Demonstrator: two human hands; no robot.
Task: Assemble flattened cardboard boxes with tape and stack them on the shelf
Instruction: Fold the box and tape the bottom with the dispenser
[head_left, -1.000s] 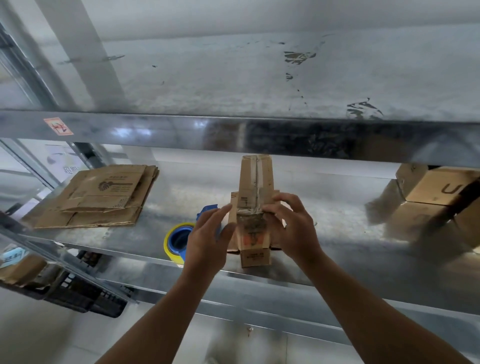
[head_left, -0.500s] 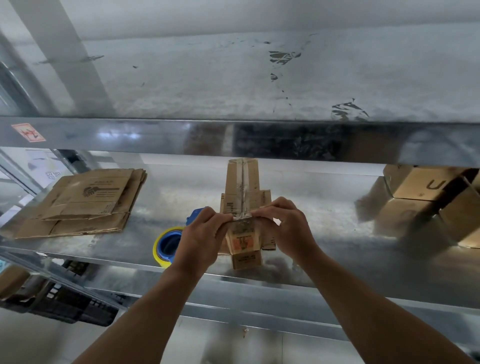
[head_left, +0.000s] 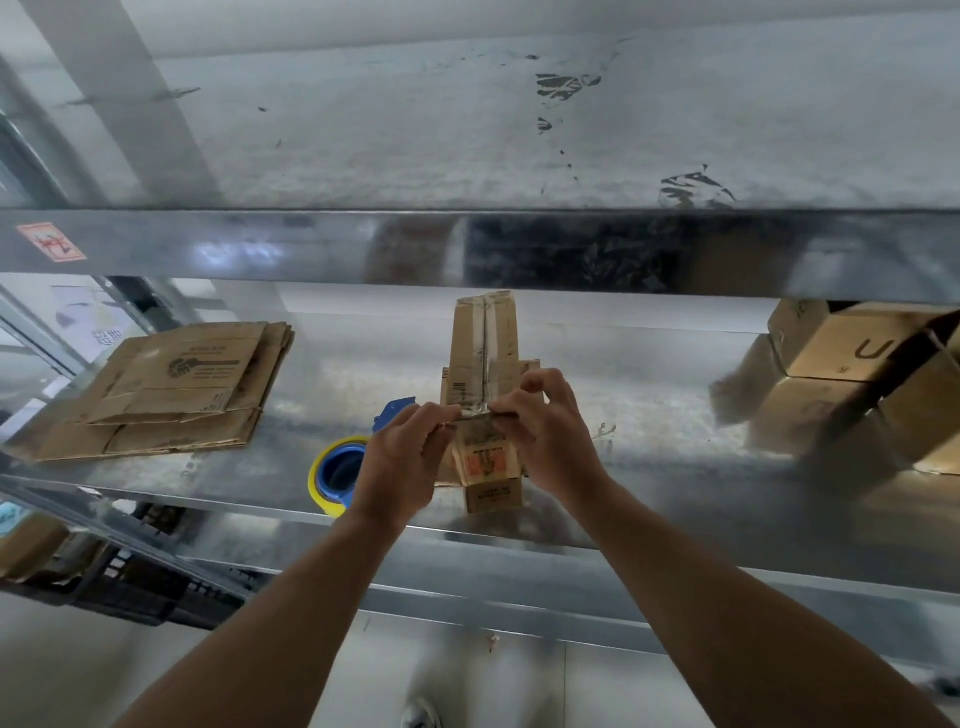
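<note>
Both hands pinch the small cardboard box standing on the metal shelf: the left hand and right hand each grip its near top edge, where the taped seam ends. A tape roll lies just left of it, flattened cardboard far left, assembled boxes far right.

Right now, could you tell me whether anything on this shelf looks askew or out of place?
Yes: the assembled boxes at the right end of the shelf sit tilted and jumbled, not squarely stacked. The flattened stack is only slightly fanned.
</note>
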